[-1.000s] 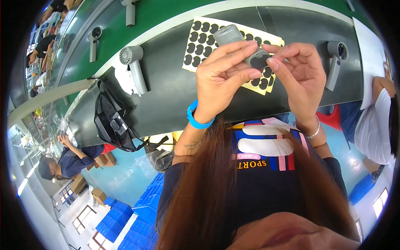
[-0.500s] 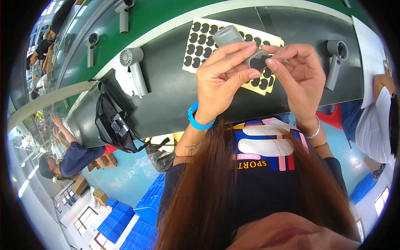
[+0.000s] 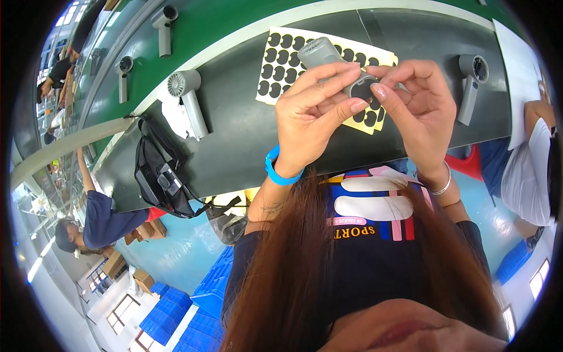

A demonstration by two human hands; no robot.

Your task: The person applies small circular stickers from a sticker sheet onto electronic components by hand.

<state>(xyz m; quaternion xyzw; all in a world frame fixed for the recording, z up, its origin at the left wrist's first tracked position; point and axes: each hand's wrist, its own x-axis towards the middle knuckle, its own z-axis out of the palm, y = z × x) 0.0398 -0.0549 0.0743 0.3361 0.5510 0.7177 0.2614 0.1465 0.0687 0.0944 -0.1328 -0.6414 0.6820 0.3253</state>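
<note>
My left hand (image 3: 311, 111) is closed round a grey handheld fan (image 3: 319, 51), whose handle end is turned toward my right hand. A black sticker (image 3: 362, 88) with a small notch lies against that end. At its edge the thumb and index finger of my right hand (image 3: 419, 105) are pinched together; how much of it is stuck down I cannot tell. Beneath both hands are yellowish sheets (image 3: 264, 94) carrying rows of black stickers of the same shape.
On the dark table (image 3: 234, 117) a grey fan (image 3: 190, 100) lies at left on white material, near a black bag (image 3: 161, 170). Another fan (image 3: 471, 88) lies at right. More fans (image 3: 165, 35) lie on the green belt (image 3: 223, 20). Co-workers (image 3: 111, 214) sit on both sides.
The fans on the green belt have shifted left and nearer. The co-worker at left has stretched an arm forward. My fingers have moved only slightly at the sticker.
</note>
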